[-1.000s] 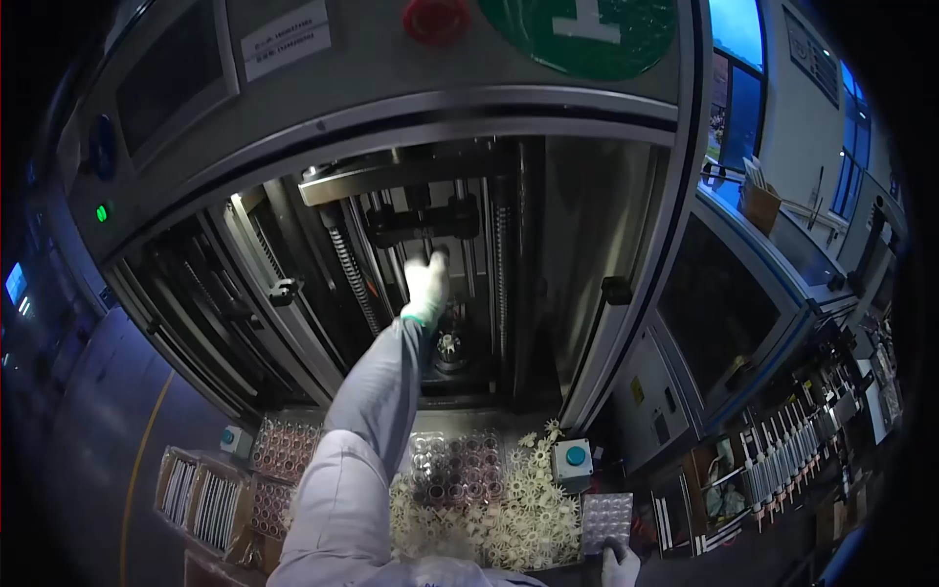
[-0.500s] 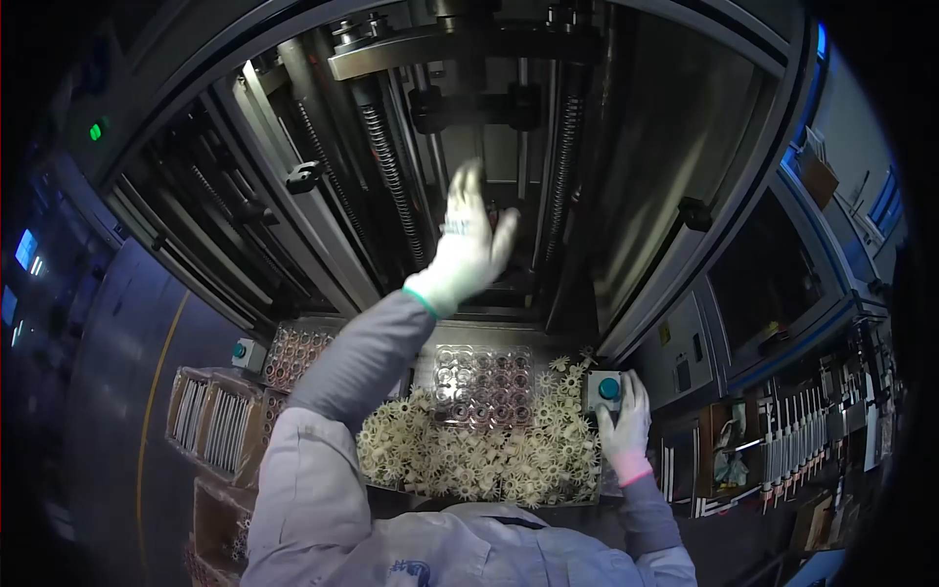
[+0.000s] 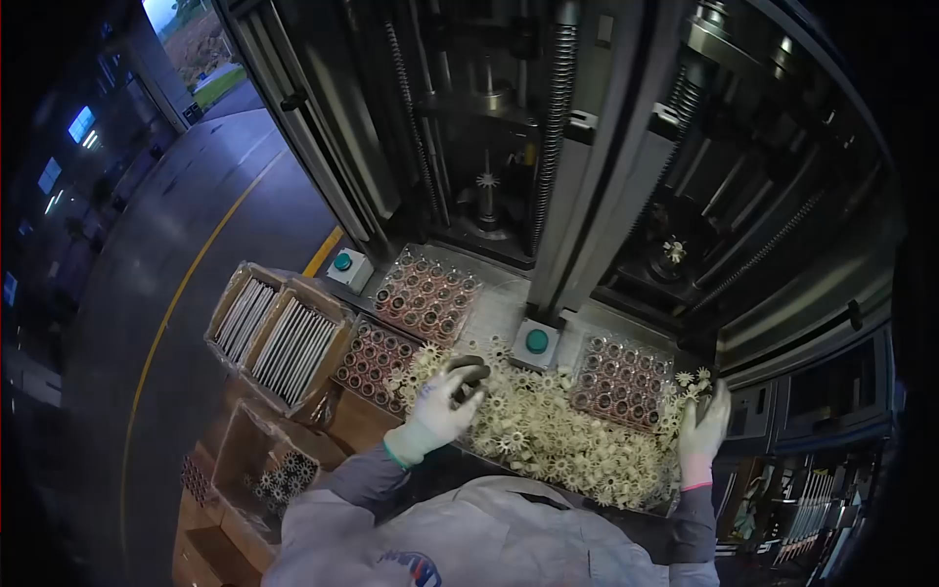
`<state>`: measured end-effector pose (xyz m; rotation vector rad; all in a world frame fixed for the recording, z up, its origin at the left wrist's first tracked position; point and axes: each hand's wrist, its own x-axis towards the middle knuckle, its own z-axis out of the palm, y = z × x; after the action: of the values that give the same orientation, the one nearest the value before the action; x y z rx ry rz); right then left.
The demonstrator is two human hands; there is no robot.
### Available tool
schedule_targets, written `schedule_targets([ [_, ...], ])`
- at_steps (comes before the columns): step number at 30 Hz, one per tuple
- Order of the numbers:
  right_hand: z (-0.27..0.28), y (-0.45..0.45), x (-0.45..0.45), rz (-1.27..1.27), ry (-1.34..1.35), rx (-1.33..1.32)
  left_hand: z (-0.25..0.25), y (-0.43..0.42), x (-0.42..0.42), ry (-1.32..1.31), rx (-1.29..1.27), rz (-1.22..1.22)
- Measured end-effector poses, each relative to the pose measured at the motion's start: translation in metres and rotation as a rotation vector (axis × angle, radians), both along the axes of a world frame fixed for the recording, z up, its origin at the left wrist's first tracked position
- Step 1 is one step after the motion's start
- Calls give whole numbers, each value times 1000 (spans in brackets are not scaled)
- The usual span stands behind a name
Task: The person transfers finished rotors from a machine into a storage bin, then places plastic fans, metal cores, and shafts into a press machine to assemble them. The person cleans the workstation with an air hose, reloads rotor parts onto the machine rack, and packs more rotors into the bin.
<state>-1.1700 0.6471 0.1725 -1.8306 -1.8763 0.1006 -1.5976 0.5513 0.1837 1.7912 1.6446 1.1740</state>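
My left hand (image 3: 438, 409), in a white glove with dark fingertips and a teal cuff, hovers over the left part of a heap of pale star-shaped parts (image 3: 558, 440). Its fingers are curved, with a gap to the thumb, and nothing shows between them. My right hand (image 3: 704, 432), gloved with a pink cuff, is upright at the heap's right end. Its thumb stands apart from its fingers, and it appears empty. Clear trays of reddish ring parts stand behind the heap, one on the left (image 3: 426, 293) and another on the right (image 3: 622, 382).
Teal-button boxes sit at the machine's front, left (image 3: 349, 268) and middle (image 3: 536, 342). Inside the machine, star-shaped parts sit on a left fixture (image 3: 487, 183) and a right fixture (image 3: 674, 250). Cartons (image 3: 252, 455) stand at left; a metal post (image 3: 611, 166) divides the bays.
The view has swung left and down. My left hand has come back out of the machine bay to the heap. My right hand no longer visibly touches a teal-button box.
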Motion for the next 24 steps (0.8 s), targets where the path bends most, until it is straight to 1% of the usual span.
schedule_targets([
  [1, 9, -5, -47, 152, 186, 40, -1, -5, -22, -4, -8, 113],
  [3, 23, -10, -163, 447, 368, -110, -10, -12, -71, -40, -107, 226],
  [4, 28, 1, -221, 526, 409, -148, -15, -15, -94, -120, -77, 240],
  [5, 33, 19, -271, 562, 426, -195, -6, -20, -112, -113, -112, 260],
  [6, 18, 47, -320, 560, 698, -184, 3, -26, -128, -107, -150, 283],
  [7, 17, 84, -359, 503, 546, -21, -4, -35, -147, -68, -124, 311],
  [8, 10, 124, -394, 415, 567, 80, -6, -44, -161, -72, -146, 307],
  [9, -3, 169, -424, 275, 549, 144, -5, -55, -173, -102, -190, 361],
  [10, -18, 216, -442, 149, 404, 220, -6, -67, -185, -133, -234, 418],
  [11, 2, 234, -451, 125, 482, -139, -17, -78, -199, -48, -208, 448],
  [12, -19, 262, -462, -4, 354, -163, -23, -86, -206, -49, -221, 446],
  [13, -20, 269, -470, -11, 355, -168, -27, -90, -215, -121, -221, 438],
  [14, -19, 270, -471, -35, 422, -213, -23, -89, -219, -195, -223, 425],
  [15, -19, 270, -469, -61, 482, -260, -20, -83, -221, -144, -255, 399],
  [17, -26, 276, -463, -40, 499, -243, -14, -51, -218, 48, -232, 287],
  [18, -4, 260, -468, 91, 647, 1, -27, -34, -217, 176, -239, 273],
  [19, 13, 237, -467, 214, 781, 241, -27, -11, -214, 213, -186, 221],
  [20, 22, 214, -459, 381, 875, 207, -25, 14, -210, 248, -137, 155],
  [21, 34, 186, -444, 538, 959, 185, -24, 34, -208, 205, -179, 174],
  [22, 57, 138, -423, 588, 932, 72, -23, 55, -209, 220, -165, 128],
  [23, 51, 104, -399, 639, 1057, -111, -42, 73, -212, 236, -166, 145],
  [24, 66, 68, -363, 630, 847, -269, -63, 84, -215, 320, -44, 131],
])
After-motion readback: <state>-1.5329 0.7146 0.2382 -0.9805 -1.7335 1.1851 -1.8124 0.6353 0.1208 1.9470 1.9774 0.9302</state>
